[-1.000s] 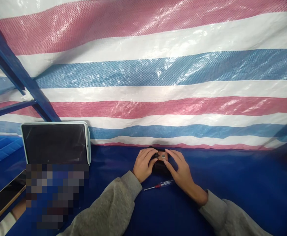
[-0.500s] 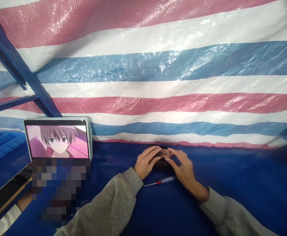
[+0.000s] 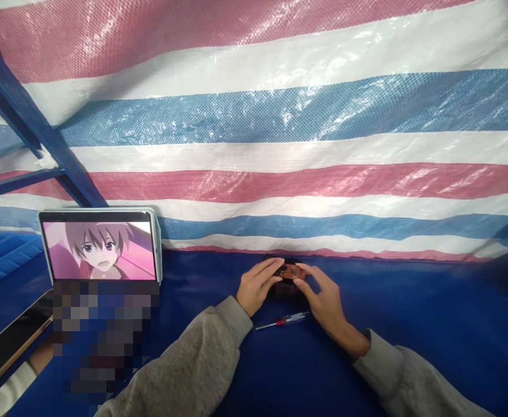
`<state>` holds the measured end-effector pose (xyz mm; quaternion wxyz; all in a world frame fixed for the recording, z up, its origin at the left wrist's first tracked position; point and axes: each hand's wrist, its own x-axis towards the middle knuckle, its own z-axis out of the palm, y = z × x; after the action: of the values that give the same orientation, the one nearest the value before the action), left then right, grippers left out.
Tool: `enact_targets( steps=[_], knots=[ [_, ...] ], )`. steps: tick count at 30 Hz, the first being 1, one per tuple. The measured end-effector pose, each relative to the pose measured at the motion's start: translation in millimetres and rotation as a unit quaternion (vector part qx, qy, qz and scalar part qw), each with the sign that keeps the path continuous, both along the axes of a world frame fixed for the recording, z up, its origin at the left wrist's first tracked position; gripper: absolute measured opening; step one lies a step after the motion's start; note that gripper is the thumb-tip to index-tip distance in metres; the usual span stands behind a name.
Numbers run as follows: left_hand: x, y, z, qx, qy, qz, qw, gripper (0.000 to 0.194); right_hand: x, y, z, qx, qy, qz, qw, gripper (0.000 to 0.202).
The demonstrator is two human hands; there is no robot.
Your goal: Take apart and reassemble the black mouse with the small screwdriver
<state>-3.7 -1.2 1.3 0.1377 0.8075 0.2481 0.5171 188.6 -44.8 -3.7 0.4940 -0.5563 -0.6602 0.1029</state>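
Note:
A small reddish-brown circuit board with dark parts on it is held between my two hands. The fingers of my left hand pinch its left end, where they hide part of it. At the right end, the thumb and forefinger of my right hand grip the edges. Just under and behind the board is a black object, mostly covered, so its kind does not show. A screwdriver with a clear and red handle lies on the blue surface nearer to me, touched by neither hand.
On the left a tablet stands upright, playing a cartoon. A phone lies at the lower left, near another person's wrist and a blurred-out patch. Striped sheeting hangs behind the blue table; a blue metal frame rises at left.
The board has tilted slightly between my fingers and looks redder, with a little more of it turned away. Both hands stay in nearly the same place, and the screwdriver lies unmoved.

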Motion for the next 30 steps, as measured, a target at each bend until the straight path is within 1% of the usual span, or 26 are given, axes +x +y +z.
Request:
enact_targets(
  steps=[6, 9, 12, 16, 19, 20, 23, 26, 30],
  knots=[
    [1.7, 2.3, -4.7, 0.002, -0.01, -0.008, 1.0, 0.036, 0.9, 0.1, 4.3, -0.025, 0.033, 0.017, 0.999, 0.029],
    [2.7, 2.3, -6.2, -0.015, -0.009, -0.008, 1.0, 0.036, 0.6, -0.9, 6.6, -0.03, 0.037, 0.019, 0.999, 0.031],
    [2.8, 1.8, -3.6, -0.05, -0.009, 0.0, 0.999, 0.039, -0.2, -2.4, 8.2, -0.029, 0.03, 0.017, 0.999, 0.036],
    [2.6, 1.8, 1.3, -0.075, -0.004, -0.004, 0.997, 0.038, -0.8, -2.5, 8.7, -0.035, 0.031, 0.017, 0.999, 0.037],
    [2.6, 2.5, 1.5, -0.082, -0.004, 0.006, 0.997, 0.034, -1.4, -2.1, 8.1, -0.046, 0.05, 0.019, 0.998, 0.03],
    [2.6, 2.8, 0.9, -0.084, -0.005, 0.015, 0.996, 0.033, -1.8, -2.1, 7.7, -0.042, 0.054, 0.021, 0.997, 0.029],
    [2.5, 3.6, -1.4, -0.086, -0.012, 0.037, 0.996, 0.033, -2.9, -2.6, 5.6, -0.007, 0.033, 0.04, 0.999, 0.045],
    [2.1, 4.0, -3.2, -0.077, -0.011, 0.033, 0.996, 0.033, -3.1, -2.6, 3.0, 0.017, -0.003, 0.055, 0.998, 0.042],
    [1.4, 3.6, -4.3, -0.069, -0.012, 0.022, 0.997, 0.034, -1.8, -2.0, 2.1, 0.028, -0.01, 0.04, 0.999, 0.042]
  ],
)
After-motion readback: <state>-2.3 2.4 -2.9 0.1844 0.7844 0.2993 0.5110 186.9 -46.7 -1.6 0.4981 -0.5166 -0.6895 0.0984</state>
